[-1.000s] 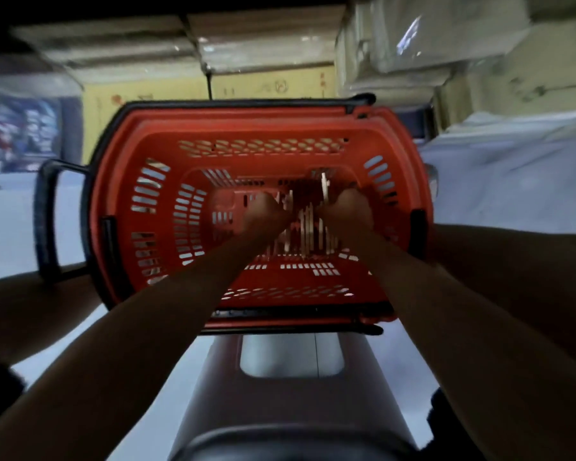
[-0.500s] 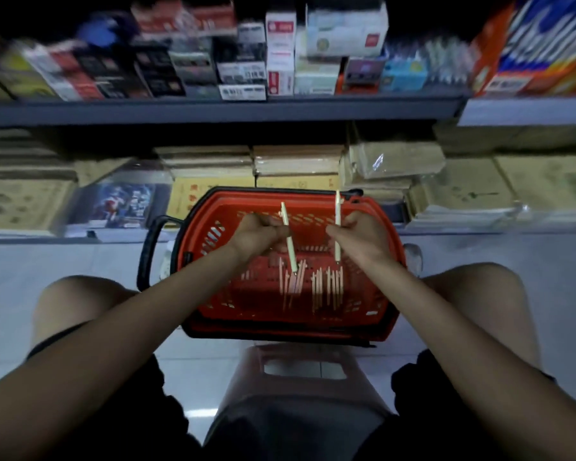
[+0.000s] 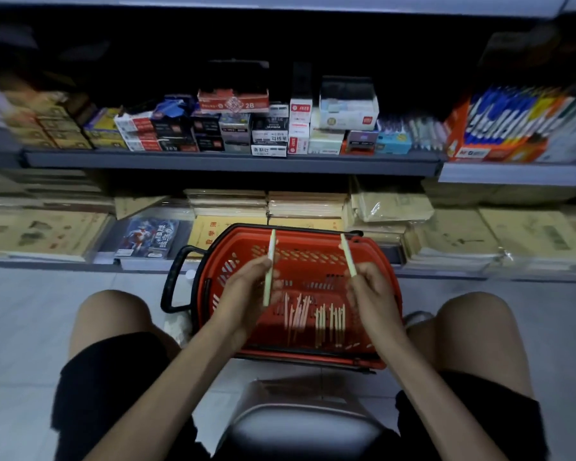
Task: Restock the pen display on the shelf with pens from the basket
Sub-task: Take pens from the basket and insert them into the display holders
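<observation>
**Both hands holding one pen each above the basket**

The left hand (image 3: 246, 291) is pinching a pale pen (image 3: 269, 267) between thumb and fingers, gripping it near mid-length; the pen is standing nearly upright, its top end reaching past the far rim of the basket (image 3: 373, 359). The right hand (image 3: 371, 294) is closing its fingertips on the lower end of a second pen (image 3: 348, 254), which is tilting with its top toward the left. The two hands are sitting well apart, both over the red basket.

More pens (image 3: 313, 316) are lying in a loose row on the basket floor, between and below the hands. The basket is resting on the floor between the person's knees, with its black handle (image 3: 172, 284) folding out to the left. A stool (image 3: 300, 424) is showing below the basket.

Beyond the basket, the lower shelf (image 3: 479, 274) is carrying stacked paper goods. The upper shelf (image 3: 230, 161) is carrying small boxes, and the pen display (image 3: 499, 128), an orange box of blue-capped pens, is sitting at its right end.
</observation>
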